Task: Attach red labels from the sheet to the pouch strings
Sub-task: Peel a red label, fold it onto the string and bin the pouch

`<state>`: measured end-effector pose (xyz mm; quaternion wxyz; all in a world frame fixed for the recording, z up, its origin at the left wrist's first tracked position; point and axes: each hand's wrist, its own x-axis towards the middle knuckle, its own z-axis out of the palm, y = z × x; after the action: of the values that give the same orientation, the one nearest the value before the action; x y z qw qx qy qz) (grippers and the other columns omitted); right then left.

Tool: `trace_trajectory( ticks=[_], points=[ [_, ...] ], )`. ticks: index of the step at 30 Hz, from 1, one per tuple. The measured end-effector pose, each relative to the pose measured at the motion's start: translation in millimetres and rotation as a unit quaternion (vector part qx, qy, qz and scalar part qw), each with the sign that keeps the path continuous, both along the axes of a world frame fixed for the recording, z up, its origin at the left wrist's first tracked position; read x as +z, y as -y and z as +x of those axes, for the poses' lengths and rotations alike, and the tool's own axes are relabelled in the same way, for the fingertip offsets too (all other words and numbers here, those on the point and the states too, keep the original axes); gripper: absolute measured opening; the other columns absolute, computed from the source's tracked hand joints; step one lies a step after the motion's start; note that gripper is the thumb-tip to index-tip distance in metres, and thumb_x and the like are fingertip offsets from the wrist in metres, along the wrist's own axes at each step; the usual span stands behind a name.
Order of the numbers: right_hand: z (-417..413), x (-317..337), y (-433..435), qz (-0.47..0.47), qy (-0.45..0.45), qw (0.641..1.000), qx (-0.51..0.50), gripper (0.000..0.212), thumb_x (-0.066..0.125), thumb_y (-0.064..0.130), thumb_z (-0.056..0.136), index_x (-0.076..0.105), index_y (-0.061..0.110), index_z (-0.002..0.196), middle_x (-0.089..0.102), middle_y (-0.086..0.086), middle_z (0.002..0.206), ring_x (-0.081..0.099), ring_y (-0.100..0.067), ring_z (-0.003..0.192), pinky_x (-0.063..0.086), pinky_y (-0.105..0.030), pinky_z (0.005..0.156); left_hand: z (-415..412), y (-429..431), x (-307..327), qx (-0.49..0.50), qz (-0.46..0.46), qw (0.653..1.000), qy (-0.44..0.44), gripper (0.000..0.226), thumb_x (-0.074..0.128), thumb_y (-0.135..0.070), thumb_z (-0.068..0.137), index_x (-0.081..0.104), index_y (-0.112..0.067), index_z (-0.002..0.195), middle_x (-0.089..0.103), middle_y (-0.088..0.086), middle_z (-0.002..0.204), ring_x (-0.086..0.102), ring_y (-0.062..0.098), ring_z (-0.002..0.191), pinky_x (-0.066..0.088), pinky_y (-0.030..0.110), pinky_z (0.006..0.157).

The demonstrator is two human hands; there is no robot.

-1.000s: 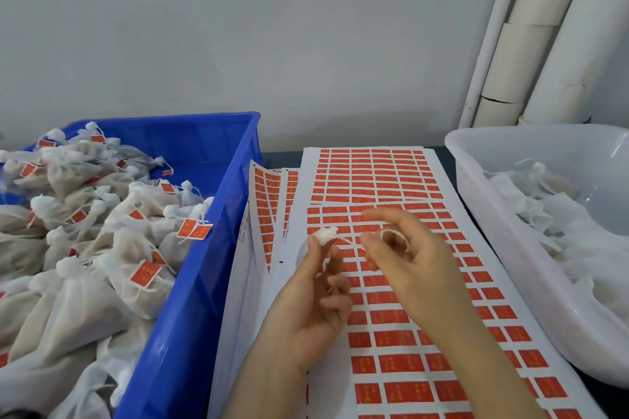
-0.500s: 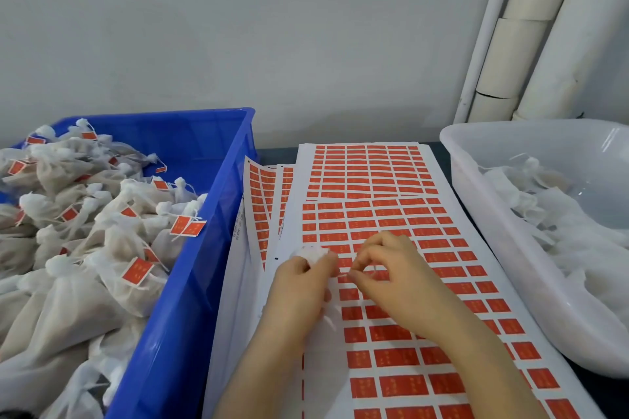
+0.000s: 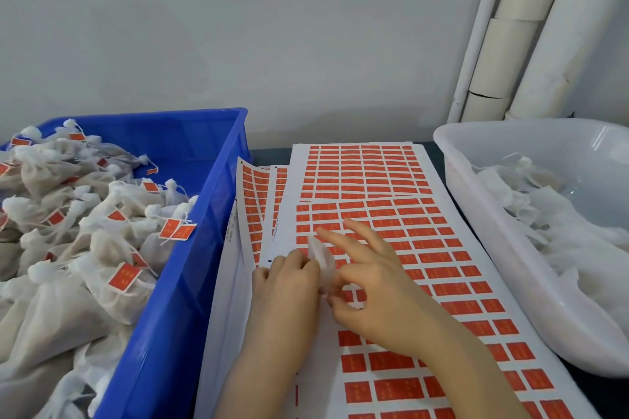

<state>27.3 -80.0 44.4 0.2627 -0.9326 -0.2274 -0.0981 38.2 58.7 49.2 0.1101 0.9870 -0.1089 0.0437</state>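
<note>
Pouch (image 3: 321, 260) front and centre: a small white mesh bag, gathered neck up, sitting right over the top label sheet (image 3: 478, 248) between the two hands. The left hand (image 3: 284, 286) has its fingers curled round the bag's left side, pinning it low against the paper, which looks meant to put the drawstring within easy reach of the stickers. The right hand (image 3: 381, 296) is touching the pouch from the other side, index and middle fingers stretched out flat over the rows of red labels (image 3: 442, 289), thumb and lower fingers tucked down at the sheet. Whether they have a label pinched, I can't tell, and the string itself is too fine to make out. On the left, the blue crate (image 3: 190, 248) is heaped with labelled pouches (image 3: 102, 248), so that reads as the finished pile. On the right, the white tub (image 3: 476, 201) holds plain pouches (image 3: 561, 231) with no red showing, likely the supply. Sheets in the middle, bins either side: a short reach each way.
</note>
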Motion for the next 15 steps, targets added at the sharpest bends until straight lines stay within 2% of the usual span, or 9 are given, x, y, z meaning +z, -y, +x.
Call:
trace_trajectory(
  ticks=[2,4,6,8,10,13,15],
  points=[
    [-1.0,2.8,-5.3,-0.003,0.045,0.999,0.009,0.005,0.059,0.035,0.080,0.056,0.038,0.077,0.009,0.042,0.140,-0.012,0.008,0.137,-0.001,-0.023,0.104,-2.9,-2.2,6.3,-0.031,0.015,0.996,0.084,0.031,0.055,-0.026,0.093,0.050,-0.025,0.124,0.051,-0.007,0.129,0.045,0.014,0.120,0.029,0.030,0.103],
    [-2.1,5.1,-8.3,-0.004,0.093,0.996,0.015,0.009,0.062,0.030,0.078,0.059,0.035,0.086,0.020,0.031,0.145,-0.004,0.002,0.140,0.001,-0.021,0.105,-4.3,-3.3,9.8,-0.039,-0.031,0.984,0.172,0.034,0.079,-0.018,0.072,0.066,-0.015,0.103,0.068,0.001,0.103,0.065,0.021,0.095,0.047,0.039,0.086],
    [-2.5,7.1,-11.3,0.007,0.117,0.993,0.019,0.016,0.063,0.027,0.078,0.062,0.029,0.094,0.033,0.019,0.146,0.007,0.002,0.141,0.006,-0.017,0.108,-3.8,-4.6,4.3,-0.039,-0.082,0.964,0.251,0.036,0.088,-0.012,0.056,0.071,-0.009,0.088,0.071,0.005,0.083,0.069,0.026,0.075,0.052,0.039,0.071],
    [-3.6,8.5,-14.3,0.049,0.080,0.995,0.016,0.023,0.057,0.029,0.081,0.061,0.027,0.104,0.039,0.018,0.143,0.020,0.009,0.134,0.015,-0.012,0.108,-5.3,-4.2,3.4,-0.027,-0.103,0.955,0.276,0.034,0.088,-0.013,0.055,0.071,-0.008,0.084,0.071,0.006,0.082,0.068,0.026,0.075,0.050,0.037,0.071],
    [-5.4,6.8,-16.6,0.098,0.015,0.995,0.014,0.019,0.055,0.030,0.085,0.060,0.027,0.103,0.045,0.021,0.136,0.035,0.014,0.119,0.030,-0.010,0.103,-5.6,-3.9,3.0,-0.002,-0.128,0.953,0.276,0.036,0.089,-0.015,0.053,0.069,-0.009,0.083,0.070,0.006,0.082,0.067,0.026,0.074,0.045,0.033,0.073],
    [-5.2,1.8,-18.7,0.116,-0.013,0.993,-0.001,0.003,0.057,0.027,0.087,0.057,0.027,0.090,0.047,0.026,0.129,0.036,0.024,0.104,0.029,0.002,0.087,-3.9,-2.9,1.1,0.019,-0.142,0.952,0.270,0.040,0.091,-0.011,0.049,0.065,-0.011,0.079,0.067,0.004,0.077,0.064,0.024,0.070,0.040,0.030,0.071],
    [-4.1,0.0,-19.4,0.121,-0.005,0.992,-0.019,0.002,0.058,0.026,0.088,0.057,0.027,0.088,0.049,0.026,0.119,0.039,0.022,0.101,0.031,0.004,0.084,-2.6,-2.0,-2.1,0.030,-0.148,0.952,0.268,0.040,0.091,-0.011,0.050,0.063,-0.012,0.079,0.067,0.003,0.076,0.064,0.023,0.069,0.038,0.029,0.070]
  ],
)
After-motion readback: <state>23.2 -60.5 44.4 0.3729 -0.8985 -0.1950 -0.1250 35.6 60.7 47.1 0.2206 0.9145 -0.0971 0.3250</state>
